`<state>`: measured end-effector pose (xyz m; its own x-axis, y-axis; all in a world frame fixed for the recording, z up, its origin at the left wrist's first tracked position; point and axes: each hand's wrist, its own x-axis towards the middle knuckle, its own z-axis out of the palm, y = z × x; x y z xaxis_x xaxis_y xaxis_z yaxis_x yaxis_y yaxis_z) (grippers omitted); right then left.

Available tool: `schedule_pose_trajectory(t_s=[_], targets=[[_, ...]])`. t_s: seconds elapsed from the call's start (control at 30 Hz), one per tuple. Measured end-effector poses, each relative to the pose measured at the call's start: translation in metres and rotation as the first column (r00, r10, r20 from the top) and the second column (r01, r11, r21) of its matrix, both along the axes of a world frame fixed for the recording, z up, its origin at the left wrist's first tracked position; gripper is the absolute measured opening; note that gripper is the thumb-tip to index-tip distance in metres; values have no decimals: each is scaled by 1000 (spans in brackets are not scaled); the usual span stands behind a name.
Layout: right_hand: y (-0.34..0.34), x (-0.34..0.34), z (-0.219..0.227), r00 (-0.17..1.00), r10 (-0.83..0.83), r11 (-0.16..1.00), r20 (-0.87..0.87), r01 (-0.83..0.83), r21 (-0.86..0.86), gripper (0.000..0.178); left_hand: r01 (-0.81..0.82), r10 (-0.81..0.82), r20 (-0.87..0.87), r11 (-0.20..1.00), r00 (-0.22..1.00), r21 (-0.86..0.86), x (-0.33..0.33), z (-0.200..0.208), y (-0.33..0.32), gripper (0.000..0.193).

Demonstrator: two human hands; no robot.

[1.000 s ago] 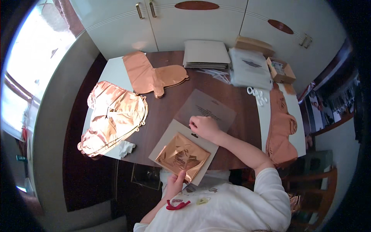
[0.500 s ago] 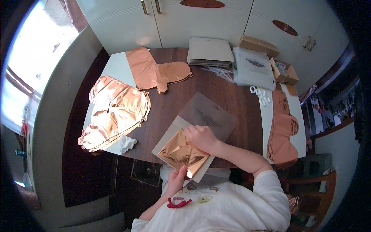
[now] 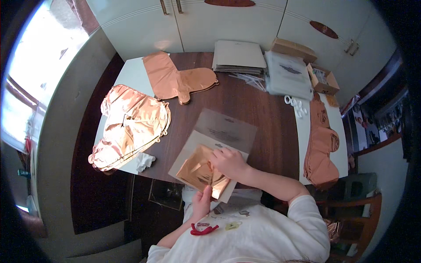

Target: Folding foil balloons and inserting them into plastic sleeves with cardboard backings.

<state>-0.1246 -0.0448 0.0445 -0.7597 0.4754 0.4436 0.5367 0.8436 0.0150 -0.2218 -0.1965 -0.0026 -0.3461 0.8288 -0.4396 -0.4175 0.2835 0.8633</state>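
Observation:
A folded copper-coloured foil balloon [image 3: 193, 168] lies on a grey-white backing card [image 3: 184, 153] near the table's front edge. Beyond the card stretches the see-through flap of a clear plastic bag [image 3: 228, 127], with a hang hole at its end. My right hand [image 3: 229, 163] rests on the foil's upper right part, its fingers curled down against it. With thumb and fingers closed, my left hand [image 3: 201, 203] grips the lower corner of the foil at the near edge. Whether it pinches the card too is hidden.
Flat copper foil balloons lie at left [image 3: 131, 125], far left [image 3: 175, 79] and right [image 3: 322, 147]. A crumpled white tissue [image 3: 144, 161] is left of the card. At the back are stacked cards [image 3: 239, 55], white straws [image 3: 249, 82], clear bags [image 3: 287, 74], a small box [image 3: 323, 79] and white rings [image 3: 296, 106].
The card and bag have turned a little counterclockwise, their far end swinging left. My right hand has moved slightly down with the foil, and the left hand keeps its grip.

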Motion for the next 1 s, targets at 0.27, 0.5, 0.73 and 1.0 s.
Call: schedule_pose_trajectory(t_s=[0.27,0.5,0.73,1.0], targets=[[-24,-2,-5,996,20,999,83,-16,-43,9,67,-67,-12,998,998,16,1,1,0,36],[-28,6,-6,998,68,994,2,-68,-86,8,183,-163,188,979,968,-91,-14,13,-11,29],[-38,6,-1,998,59,991,-1,-59,-117,9,203,-200,38,975,979,-90,-25,10,-19,20],[-49,13,7,993,111,964,-32,-115,-239,12,176,-174,43,983,984,-50,-13,11,-4,18]])
